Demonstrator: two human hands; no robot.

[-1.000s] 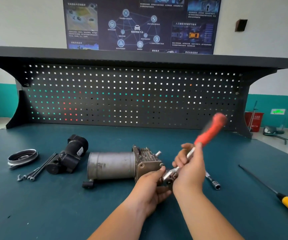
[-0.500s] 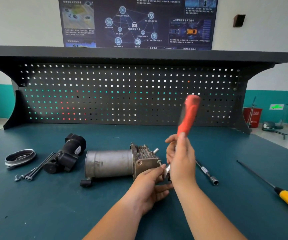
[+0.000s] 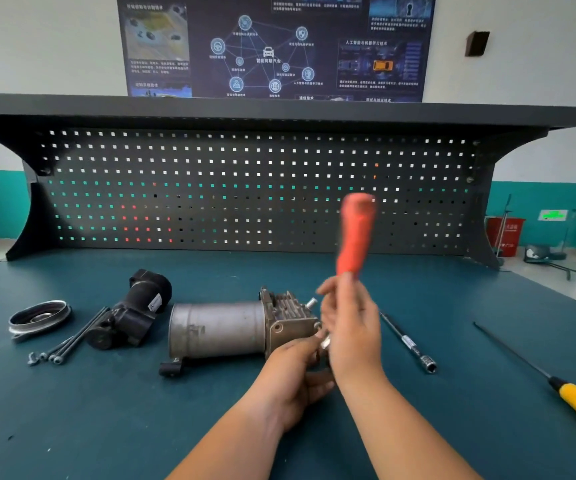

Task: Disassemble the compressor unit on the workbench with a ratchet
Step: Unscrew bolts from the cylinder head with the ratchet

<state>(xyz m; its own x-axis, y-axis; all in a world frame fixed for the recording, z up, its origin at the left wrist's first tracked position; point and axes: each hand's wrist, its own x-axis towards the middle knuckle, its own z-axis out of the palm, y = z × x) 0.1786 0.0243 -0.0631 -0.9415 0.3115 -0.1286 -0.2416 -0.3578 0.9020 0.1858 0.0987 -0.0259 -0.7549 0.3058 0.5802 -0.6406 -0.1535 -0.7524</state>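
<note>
The compressor unit lies on its side in the middle of the workbench, its finned right end at the hands. The ratchet works at that end. Its red handle leaned right a second ago and now stands near upright, gripped by the curled fingers of the right hand, while the left hand cups the ratchet head, so this is probably a loosening stroke. Long bolts already lie out to the left.
</note>
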